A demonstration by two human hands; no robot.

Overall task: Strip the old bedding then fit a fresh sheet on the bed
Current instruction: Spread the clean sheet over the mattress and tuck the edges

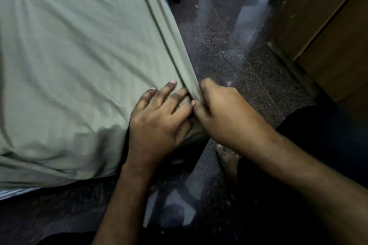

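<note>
The sage-green sheet (69, 55) covers the bed top, wrinkled, and hangs over the right edge and the near edge. Both hands work at the near right corner. The left hand (159, 119) lies with fingers spread and nearly straight, pressing the cloth flat on top of the corner. The right hand (221, 113) is just beside it, touching it at the fingertips, its fingers curled round a gathered fold of the sheet that runs up along the right edge of the bed.

The fold's long axis runs from the hands away toward the far right. The right hand is the outer one and sits on the drop side; in my judgement the tuck or pull at this corner falls to it, with the left hand steadying.

A striped mattress edge (14, 193) shows under the sheet at near left. The dark speckled floor (225, 49) lies right of the bed, a wooden cabinet (328, 26) beyond it, well apart. A bare foot (229, 159) stands near the corner, below the right forearm.
</note>
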